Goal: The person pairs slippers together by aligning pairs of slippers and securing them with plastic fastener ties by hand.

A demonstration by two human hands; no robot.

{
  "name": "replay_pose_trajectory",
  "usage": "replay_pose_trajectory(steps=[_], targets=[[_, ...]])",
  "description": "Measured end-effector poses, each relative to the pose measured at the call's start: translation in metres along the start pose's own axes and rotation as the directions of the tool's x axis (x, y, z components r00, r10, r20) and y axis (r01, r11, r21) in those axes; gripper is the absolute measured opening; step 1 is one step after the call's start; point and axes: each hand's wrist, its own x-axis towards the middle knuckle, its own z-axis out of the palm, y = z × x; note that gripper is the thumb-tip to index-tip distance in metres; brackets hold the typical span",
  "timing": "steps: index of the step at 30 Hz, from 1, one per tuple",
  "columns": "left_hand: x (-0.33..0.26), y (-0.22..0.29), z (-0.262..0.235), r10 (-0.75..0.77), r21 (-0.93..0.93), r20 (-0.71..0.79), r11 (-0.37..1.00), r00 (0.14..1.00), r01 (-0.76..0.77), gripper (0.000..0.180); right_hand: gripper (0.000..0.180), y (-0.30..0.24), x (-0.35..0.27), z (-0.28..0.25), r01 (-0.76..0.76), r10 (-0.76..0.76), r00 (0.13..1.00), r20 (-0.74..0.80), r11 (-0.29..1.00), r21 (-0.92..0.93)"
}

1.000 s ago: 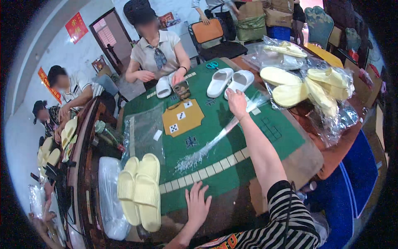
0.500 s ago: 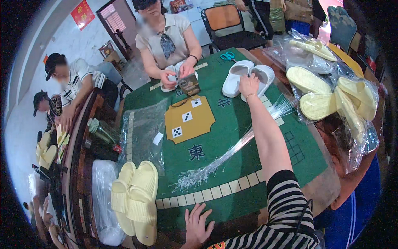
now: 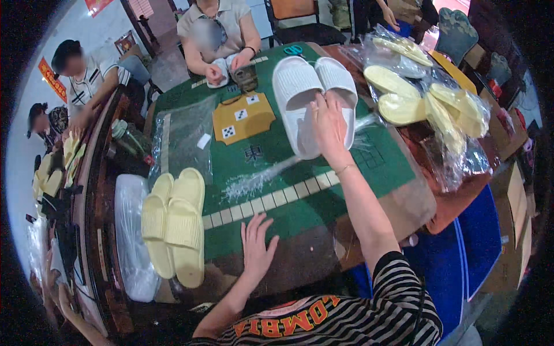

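My right hand (image 3: 330, 128) grips a pair of white slide slippers (image 3: 299, 124) by their adjoining inner edges, above the right half of the green table mat (image 3: 254, 130). Their toes point away from me. Beneath them lies a bundle of thin clear plastic strands (image 3: 254, 180), partly hidden by the slippers. My left hand (image 3: 258, 245) is open, with its fingers spread at the near edge of the mat and nothing in it. Left of that hand lies a pair of pale yellow slippers (image 3: 183, 230).
A clear plastic bag (image 3: 182, 138) lies at the mat's left. Yellow slippers in clear bags (image 3: 398, 95) cover the right side. Across the table a person (image 3: 222, 34) handles small white slippers (image 3: 218, 74), beside teal scissors (image 3: 293, 51). A stack of clear bags (image 3: 135, 230) sits at left.
My right hand has taken hold of the white slippers and brought them up toward me. My left hand stays open near the front edge. The whole view has shifted.
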Motion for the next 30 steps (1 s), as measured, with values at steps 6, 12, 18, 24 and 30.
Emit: replay_pose_trajectory(steps=[6, 12, 18, 24, 30], targets=[[-0.006, 0.006, -0.009, 0.043, -0.179, -0.188, 0.981, 0.981, -0.077, 0.048, 0.032, -0.060, -0.073, -0.083, 0.199, -0.186, 0.958, -0.220, 0.979, 0.036], [-0.044, 0.026, -0.022, -0.184, -0.642, -0.294, 0.765, 0.938, -0.052, 0.062, 0.033, -0.131, -0.161, -0.135, -0.073, 0.048, 0.981, 0.190, 0.989, 0.127], [-0.053, -0.014, -0.035, -0.185, -0.198, -0.280, 0.971, 0.942, 0.132, 0.058, 0.035, -0.120, -0.241, -0.136, -0.295, 0.086, 0.882, 0.463, 0.867, 0.401], [-0.018, 0.012, -0.021, 0.056, -0.068, -0.169, 0.995, 0.984, -0.069, 0.058, 0.034, -0.091, -0.231, -0.173, -0.444, 0.288, 0.836, 0.467, 0.855, 0.268], [0.025, 0.005, -0.001, -0.006, 0.052, 0.079, 0.999, 0.997, 0.001, 0.072, 0.025, -0.060, -0.251, -0.172, -0.398, 0.271, 0.868, 0.415, 0.881, 0.257]])
